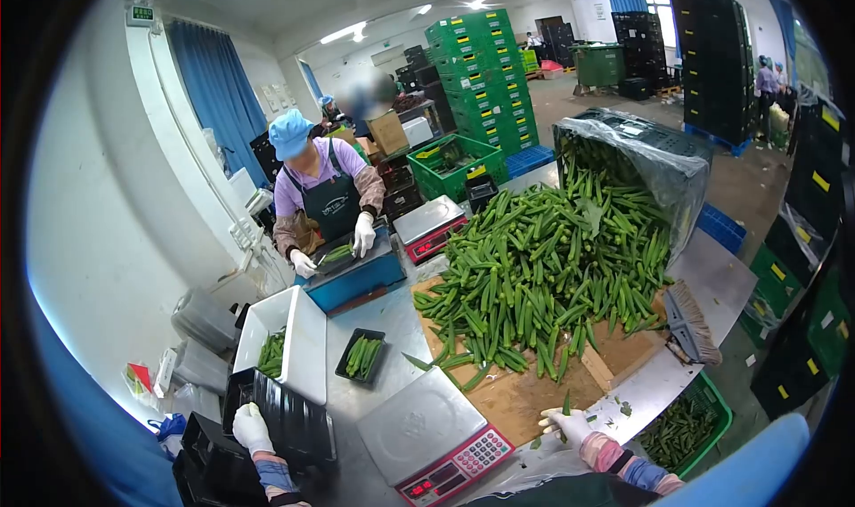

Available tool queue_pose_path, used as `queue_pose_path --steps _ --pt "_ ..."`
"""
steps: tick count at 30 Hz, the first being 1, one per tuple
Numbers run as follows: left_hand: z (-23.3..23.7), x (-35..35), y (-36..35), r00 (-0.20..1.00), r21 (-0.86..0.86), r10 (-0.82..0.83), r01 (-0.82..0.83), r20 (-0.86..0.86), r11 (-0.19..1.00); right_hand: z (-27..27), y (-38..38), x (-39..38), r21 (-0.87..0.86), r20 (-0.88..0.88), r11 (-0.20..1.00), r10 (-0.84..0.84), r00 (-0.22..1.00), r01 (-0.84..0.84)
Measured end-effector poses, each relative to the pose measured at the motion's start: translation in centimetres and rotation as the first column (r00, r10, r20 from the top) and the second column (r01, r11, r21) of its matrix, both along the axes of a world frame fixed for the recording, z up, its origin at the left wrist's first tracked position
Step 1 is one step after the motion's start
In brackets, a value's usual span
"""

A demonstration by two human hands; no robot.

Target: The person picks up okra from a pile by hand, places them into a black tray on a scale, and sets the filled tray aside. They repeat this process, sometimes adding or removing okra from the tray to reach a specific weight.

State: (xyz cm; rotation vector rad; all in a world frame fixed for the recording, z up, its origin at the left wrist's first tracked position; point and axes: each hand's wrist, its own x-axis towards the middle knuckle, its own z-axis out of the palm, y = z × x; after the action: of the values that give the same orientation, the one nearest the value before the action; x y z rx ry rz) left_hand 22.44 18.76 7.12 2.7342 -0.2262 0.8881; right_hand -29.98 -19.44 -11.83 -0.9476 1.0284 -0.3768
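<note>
One okra (566, 405) in right hand (572, 428); left hand (252, 429) touching trays (292, 416).

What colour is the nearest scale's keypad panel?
The keypad panel is pinkish red, best seen in the head view.

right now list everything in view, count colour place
metal table: one, silver, centre
slender okra pods: many, green, heaped on table
flat-topped digital scales: two, silver-red, on table
small rectangular plastic tray: one, black, beside nearer scale
deep rectangular bin: one, white, left of tray
stacked plastic crates: many, green or black, background
blue-capped co-worker: one, purple top, beyond bin
gloved left hand: one, white, at black containers
gloved right hand: one, white, holding pod
</note>
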Motion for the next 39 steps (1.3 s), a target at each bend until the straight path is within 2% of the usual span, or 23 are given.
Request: queue_pose_path --steps 1,4,8,9,12,13,14,16,18,20,21,22,23,24,26,27,29,31,32,34,36,37,39 --pt "0.6 -0.1 -0.2 0.995 -0.079 0.028 -0.036 -0.093 0.996 -0.1 -0.1 -0.3 -0.006 -0.011 1.000 -0.004 1.000 0.004" --pt "0.7 0.6 0.4 0.982 -0.224 -0.039 -0.004 -0.185 0.975 -0.5 -0.3 -1.5 -0.011 0.001 1.000 -0.006 1.000 0.006" --pt "1.5 0.9 0.2 0.980 -0.366 -0.029 -0.047 -0.199 0.929 -2.1 -0.4 -2.3 -0.005 0.047 0.999 -0.034 0.998 0.034" --pt "0.4 2.3 0.8 0.983 -0.382 -0.010 -0.061 -0.181 0.922 -2.3 -0.5 -2.4 0.003 0.053 0.999 -0.037 0.998 0.037" --pt "0.0 3.5 1.6 0.997 -0.514 0.004 0.040 0.083 0.857 -1.9 -0.5 -3.0 -0.014 0.060 0.999 -0.038 0.997 0.039" --pt "0.1 3.3 1.8 0.970 -0.578 -0.011 0.155 0.245 0.801 -1.9 -0.6 -2.9 -0.025 0.065 0.999 -0.029 0.997 0.031" --pt "-0.4 2.9 1.7 0.935 -0.568 0.089 0.132 0.344 0.812 -2.6 -0.8 -2.9 -0.010 0.070 0.999 -0.033 0.997 0.034" --pt "2.0 -3.2 -2.5 0.882 -0.571 -0.008 0.313 0.471 0.759 -4.3 -1.2 -3.1 0.016 0.080 0.999 -0.046 0.996 0.045" --pt "2.7 -10.9 -7.9 0.851 -0.407 -0.121 0.364 0.511 0.838 -4.0 -1.2 -3.1 0.024 0.067 0.999 -0.037 0.997 0.035" --pt "-1.3 -14.7 -10.4 0.863 -0.135 -0.406 0.460 0.301 0.877 -3.3 -1.2 -3.1 0.035 0.057 0.999 -0.031 0.998 0.029" --pt "-2.5 -17.5 -12.1 0.865 0.186 -0.477 0.448 0.158 0.874 -2.9 -1.1 -3.1 0.023 0.054 1.000 -0.015 0.998 0.013" --pt "-5.3 -18.4 -13.2 0.871 0.449 -0.488 0.461 -0.062 0.765 -2.4 -1.1 -3.1 0.011 0.052 1.000 0.001 0.999 -0.002" --pt "-8.2 -19.3 -13.1 0.729 0.332 -0.664 0.675 -0.164 0.659 -2.2 -1.2 -3.1 -0.002 0.051 1.000 0.017 0.999 -0.017" --pt "-10.5 -20.4 -12.8 0.539 0.190 -0.809 0.841 -0.233 0.506 -2.0 -1.3 -3.3 0.000 0.056 1.000 0.013 0.998 -0.013" --pt "-12.1 -23.0 -12.8 0.548 0.152 -0.797 0.837 -0.253 0.526 -2.1 -1.5 -3.4 0.007 0.069 1.000 0.003 0.998 -0.003" --pt "-11.4 -23.7 -12.7 0.559 0.117 -0.777 0.826 -0.288 0.551 -2.3 -1.6 -3.5 0.016 0.073 1.000 -0.015 0.997 0.014" --pt "-10.2 -23.9 -12.7 0.511 -0.030 -0.813 0.841 -0.281 0.540 -3.0 -1.8 -4.1 0.034 0.075 0.999 -0.045 0.996 0.042" --pt "-9.7 -22.8 -13.1 0.446 -0.180 -0.835 0.837 -0.321 0.516 -3.7 -2.1 -4.2 -0.023 0.105 1.000 -0.005 0.994 0.008" --pt "-10.3 -22.5 -13.2 0.463 -0.216 -0.854 0.832 -0.238 0.511 -4.2 -2.5 -4.3 -0.022 0.067 0.999 0.040 0.997 -0.038" --pt "-7.0 -24.3 -15.9 0.506 -0.238 -0.840 0.806 -0.197 0.542 -2.7 -2.2 -4.6 -0.117 0.147 0.993 0.026 0.989 -0.008" --pt "-5.4 -25.9 -18.6 0.500 -0.302 -0.843 0.787 -0.198 0.538 -2.3 -2.4 -4.7 -0.009 0.107 0.997 -0.069 0.992 0.071" --pt "-5.3 -26.5 -20.1 0.492 -0.357 -0.849 0.770 -0.194 0.528 -4.1 -3.0 -5.1 -0.037 0.078 0.999 -0.020 0.997 0.023" --pt "-5.9 -27.2 -23.4 0.397 -0.516 -0.887 0.723 -0.234 0.460 -4.3 -4.0 -5.2 0.028 0.038 0.999 -0.041 0.998 0.040"
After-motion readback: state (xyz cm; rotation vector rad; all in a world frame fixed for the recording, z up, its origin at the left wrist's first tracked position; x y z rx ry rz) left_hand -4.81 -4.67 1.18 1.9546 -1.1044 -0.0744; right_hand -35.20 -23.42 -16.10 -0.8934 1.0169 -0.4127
